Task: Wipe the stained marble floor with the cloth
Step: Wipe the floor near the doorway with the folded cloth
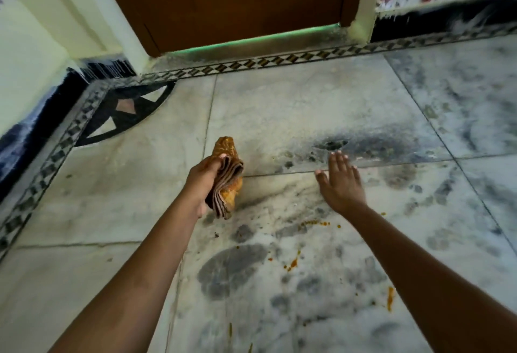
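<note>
Left hand (205, 182) around cloth (227, 177)

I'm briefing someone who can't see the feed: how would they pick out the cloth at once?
Start at the brown wooden door at the top and come down onto the marble floor in front of it. The cloth is the folded wad gripped in the left hand, held on edge. It is the only orange-brown fabric there; the orange stains nearby are just small flat splashes.
</note>
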A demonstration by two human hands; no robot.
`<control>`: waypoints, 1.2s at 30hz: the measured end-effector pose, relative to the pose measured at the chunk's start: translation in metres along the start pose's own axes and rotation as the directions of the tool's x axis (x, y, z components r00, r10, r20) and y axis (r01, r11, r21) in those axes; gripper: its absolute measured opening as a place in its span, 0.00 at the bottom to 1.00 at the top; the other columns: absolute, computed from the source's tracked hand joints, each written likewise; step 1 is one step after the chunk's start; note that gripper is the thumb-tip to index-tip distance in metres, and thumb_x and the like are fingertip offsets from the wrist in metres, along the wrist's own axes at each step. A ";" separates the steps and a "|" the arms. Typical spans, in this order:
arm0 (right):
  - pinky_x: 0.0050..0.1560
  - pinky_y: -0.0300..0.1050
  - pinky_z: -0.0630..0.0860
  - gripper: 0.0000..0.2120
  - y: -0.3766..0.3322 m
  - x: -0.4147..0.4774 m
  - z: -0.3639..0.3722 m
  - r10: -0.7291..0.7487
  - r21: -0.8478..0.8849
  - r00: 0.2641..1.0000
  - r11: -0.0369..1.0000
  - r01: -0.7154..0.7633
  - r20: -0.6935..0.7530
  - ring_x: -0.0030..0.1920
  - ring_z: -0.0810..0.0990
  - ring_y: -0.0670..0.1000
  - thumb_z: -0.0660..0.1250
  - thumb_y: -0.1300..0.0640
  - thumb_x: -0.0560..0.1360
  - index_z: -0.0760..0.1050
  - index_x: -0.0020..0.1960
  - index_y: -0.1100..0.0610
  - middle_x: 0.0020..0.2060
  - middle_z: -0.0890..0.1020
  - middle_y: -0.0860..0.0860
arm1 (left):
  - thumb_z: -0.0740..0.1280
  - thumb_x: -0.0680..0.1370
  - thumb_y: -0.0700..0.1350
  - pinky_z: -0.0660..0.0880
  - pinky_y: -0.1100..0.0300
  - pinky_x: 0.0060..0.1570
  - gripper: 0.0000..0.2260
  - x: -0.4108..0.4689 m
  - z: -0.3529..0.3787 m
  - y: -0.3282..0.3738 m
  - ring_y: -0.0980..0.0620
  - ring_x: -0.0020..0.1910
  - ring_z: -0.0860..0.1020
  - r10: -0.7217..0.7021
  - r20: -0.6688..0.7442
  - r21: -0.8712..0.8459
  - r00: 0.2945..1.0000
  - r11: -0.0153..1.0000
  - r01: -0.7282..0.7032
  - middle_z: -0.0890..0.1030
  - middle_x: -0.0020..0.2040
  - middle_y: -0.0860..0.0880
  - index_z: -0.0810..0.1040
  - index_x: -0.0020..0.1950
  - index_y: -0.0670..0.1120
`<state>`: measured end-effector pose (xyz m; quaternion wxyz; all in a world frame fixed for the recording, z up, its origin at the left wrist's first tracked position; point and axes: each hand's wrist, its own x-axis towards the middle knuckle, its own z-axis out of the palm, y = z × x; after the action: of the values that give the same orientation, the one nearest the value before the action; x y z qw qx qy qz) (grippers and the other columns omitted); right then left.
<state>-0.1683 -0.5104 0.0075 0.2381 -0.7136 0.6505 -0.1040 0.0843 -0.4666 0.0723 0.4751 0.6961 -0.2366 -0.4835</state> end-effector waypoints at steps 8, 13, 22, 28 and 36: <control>0.72 0.46 0.36 0.33 -0.030 -0.078 -0.005 -0.307 -0.208 0.946 0.923 0.323 0.104 0.76 0.41 0.51 0.40 0.40 0.77 0.42 0.77 0.57 0.77 0.45 0.53 | 0.64 0.78 0.49 0.77 0.61 0.39 0.06 -0.065 -0.061 -0.003 0.46 0.45 0.81 0.128 -0.062 0.085 0.990 0.989 -0.123 0.82 0.46 0.44 0.79 0.49 0.48; 0.73 0.47 0.38 0.31 -0.009 -0.100 0.008 -0.233 -0.294 0.957 0.915 0.276 0.173 0.76 0.41 0.52 0.44 0.43 0.80 0.42 0.76 0.59 0.77 0.45 0.54 | 0.66 0.77 0.51 0.76 0.52 0.54 0.07 -0.076 -0.090 -0.040 0.46 0.51 0.80 0.246 -0.200 0.318 0.948 0.932 -0.175 0.82 0.49 0.48 0.79 0.52 0.51; 0.73 0.48 0.37 0.38 0.020 -0.109 0.032 -0.194 -0.415 0.954 0.867 0.275 0.227 0.76 0.40 0.53 0.35 0.37 0.73 0.38 0.76 0.59 0.76 0.42 0.55 | 0.60 0.78 0.57 0.72 0.50 0.55 0.21 -0.058 -0.058 -0.089 0.44 0.61 0.74 0.477 0.098 0.822 0.874 0.456 -0.341 0.77 0.63 0.46 0.69 0.70 0.53; 0.73 0.52 0.36 0.46 0.036 -0.097 0.036 -0.141 -0.414 0.944 0.872 0.261 0.298 0.75 0.37 0.55 0.44 0.28 0.69 0.33 0.75 0.54 0.76 0.38 0.54 | 0.48 0.71 0.72 0.43 0.38 0.71 0.34 -0.035 -0.040 -0.124 0.45 0.77 0.44 0.179 0.352 0.933 0.919 0.013 -0.360 0.45 0.78 0.51 0.47 0.75 0.63; 0.72 0.52 0.36 0.51 0.047 -0.087 0.037 -0.099 -0.327 0.931 0.919 0.221 0.351 0.75 0.35 0.54 0.55 0.27 0.69 0.34 0.76 0.54 0.75 0.34 0.52 | 0.47 0.75 0.70 0.42 0.38 0.71 0.31 0.005 -0.010 -0.115 0.46 0.76 0.40 0.197 0.201 0.972 0.960 0.079 -0.220 0.41 0.78 0.50 0.43 0.75 0.63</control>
<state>-0.2040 -0.4195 -0.0330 0.1983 -0.8038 0.5485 0.1176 0.0804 -0.4161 -0.0317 -0.0462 0.7889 -0.5974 -0.1366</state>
